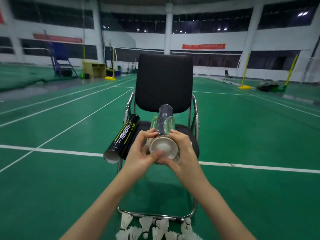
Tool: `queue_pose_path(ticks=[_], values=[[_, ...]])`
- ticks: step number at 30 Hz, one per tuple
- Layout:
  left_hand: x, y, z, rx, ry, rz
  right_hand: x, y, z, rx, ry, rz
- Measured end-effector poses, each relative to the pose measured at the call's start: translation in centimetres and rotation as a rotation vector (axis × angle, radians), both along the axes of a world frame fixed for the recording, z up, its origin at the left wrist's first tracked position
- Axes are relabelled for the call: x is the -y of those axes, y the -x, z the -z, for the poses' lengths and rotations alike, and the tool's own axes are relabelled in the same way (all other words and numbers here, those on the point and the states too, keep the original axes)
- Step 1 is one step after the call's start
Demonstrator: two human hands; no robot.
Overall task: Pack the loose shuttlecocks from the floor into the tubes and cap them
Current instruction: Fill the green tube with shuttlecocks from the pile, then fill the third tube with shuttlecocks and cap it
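Observation:
I hold a dark shuttlecock tube (pixel 165 118) over the chair seat, its open end (pixel 163 147) turned toward me and a white shuttlecock visible inside. My right hand (pixel 183 153) grips the tube near that end from the right. My left hand (pixel 140 153) grips it from the left, thumb at the rim's lower edge. A second black tube (pixel 123 137) with yellow lettering lies on the seat's left side, its open end hanging over the front. Several loose white shuttlecocks (pixel 155 229) lie on the floor by the chair's front rail.
A black chair (pixel 163 80) with a chrome frame stands straight ahead on the green court floor (pixel 60 179). White court lines cross the floor. Net posts with yellow bases, a wooden desk and a blue ladder stand far back.

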State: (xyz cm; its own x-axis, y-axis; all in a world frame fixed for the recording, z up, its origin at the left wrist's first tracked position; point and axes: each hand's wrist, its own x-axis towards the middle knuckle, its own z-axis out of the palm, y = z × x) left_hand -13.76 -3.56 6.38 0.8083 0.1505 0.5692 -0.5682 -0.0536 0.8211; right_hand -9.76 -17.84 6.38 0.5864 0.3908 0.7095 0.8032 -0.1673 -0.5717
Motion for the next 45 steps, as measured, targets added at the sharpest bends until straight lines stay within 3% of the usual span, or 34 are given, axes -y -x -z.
queue_pose_path(ticks=[10,15,20,26,32,42,45], values=[[-8.1,-3.4,3.3,-0.098,-0.091,-0.15,-8.6,-4.7,3.5,-0.004,0.064,-0.055],[-9.7,-5.7,5.5,-0.137,-0.134,-0.122,-10.2,-6.9,5.8,-0.038,0.111,-0.028],[-10.5,-7.1,7.3,-0.138,-0.222,-0.222,-10.0,-8.5,7.1,0.001,0.215,0.022],[-11.2,-8.1,8.2,-0.131,-0.398,-0.364,-7.6,-11.0,7.6,0.248,0.333,0.28],[-11.0,-8.3,9.0,-0.2,-0.496,-0.459,-7.0,-12.1,7.9,0.079,0.631,0.408],[-9.4,-7.5,10.7,-0.226,-0.812,-0.642,-7.1,-12.1,8.0,0.176,0.397,0.46],[-8.4,-7.3,10.4,-0.108,-0.91,-0.714,-6.7,-11.3,7.5,0.205,0.333,0.483]])
